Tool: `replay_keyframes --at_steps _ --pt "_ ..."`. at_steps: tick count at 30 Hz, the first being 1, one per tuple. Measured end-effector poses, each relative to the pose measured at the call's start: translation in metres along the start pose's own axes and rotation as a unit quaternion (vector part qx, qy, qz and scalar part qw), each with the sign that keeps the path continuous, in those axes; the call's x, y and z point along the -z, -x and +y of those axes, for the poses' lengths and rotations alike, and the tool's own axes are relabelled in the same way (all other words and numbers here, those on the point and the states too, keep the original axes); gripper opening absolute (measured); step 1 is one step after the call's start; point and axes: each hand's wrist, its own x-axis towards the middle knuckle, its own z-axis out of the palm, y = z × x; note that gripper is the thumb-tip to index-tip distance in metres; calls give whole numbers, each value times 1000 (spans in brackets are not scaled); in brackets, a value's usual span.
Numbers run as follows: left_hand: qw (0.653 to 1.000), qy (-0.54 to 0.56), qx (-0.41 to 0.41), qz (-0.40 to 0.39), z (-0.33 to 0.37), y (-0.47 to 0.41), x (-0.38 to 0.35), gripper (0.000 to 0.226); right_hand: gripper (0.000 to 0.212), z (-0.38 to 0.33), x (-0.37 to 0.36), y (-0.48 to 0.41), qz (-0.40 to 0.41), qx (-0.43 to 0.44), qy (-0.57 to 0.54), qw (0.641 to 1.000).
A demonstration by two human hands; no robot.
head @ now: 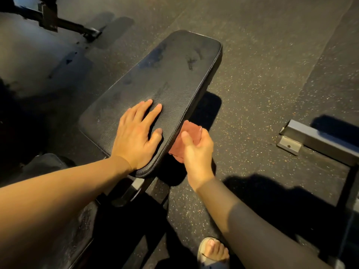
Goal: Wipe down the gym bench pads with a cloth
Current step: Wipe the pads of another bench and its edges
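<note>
A long black bench pad (167,74) runs from the middle of the view up toward the far right, with dull smears on its surface. My left hand (136,136) lies flat on the pad's near end, fingers straight and spread. My right hand (196,150) grips a folded reddish-brown cloth (186,138) and holds it against the pad's right side edge, just below the stitched seam. Part of the cloth is hidden under the pad and behind my fingers. A second, darker pad (64,226) shows at the lower left beneath my left forearm.
The speckled rubber floor (272,74) surrounds the bench. A metal frame foot with a bolted plate (291,144) sits at the right. Another machine's black base (58,22) lies at the top left. My sandalled foot (213,251) stands at the bottom.
</note>
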Motion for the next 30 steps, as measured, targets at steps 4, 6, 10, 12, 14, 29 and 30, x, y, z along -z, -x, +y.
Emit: replay_keyframes --at_steps 4,6,10,12,14,29,30 --pt "1000 -1 -2 3 1 1 0 65 21 2 -3 7 -14 -21 -12 1000" --pt "1000 1 2 -1 0 1 0 65 17 -6 -2 6 -21 5 -21 1000" --pt "1000 -4 -2 2 1 3 3 64 22 -9 -1 0 -20 -68 -27 997" --pt "1000 -4 -2 1 1 1 2 64 21 -9 -3 -4 -5 -38 -33 999" --pt "1000 -5 -1 -3 1 0 1 64 19 -12 -6 -8 3 -6 -46 999" --pt "1000 -5 -9 8 0 1 0 63 14 -21 -9 -54 77 -74 24 994" --pt "1000 -5 -9 9 0 1 0 62 17 -29 -10 -60 101 -48 5 994"
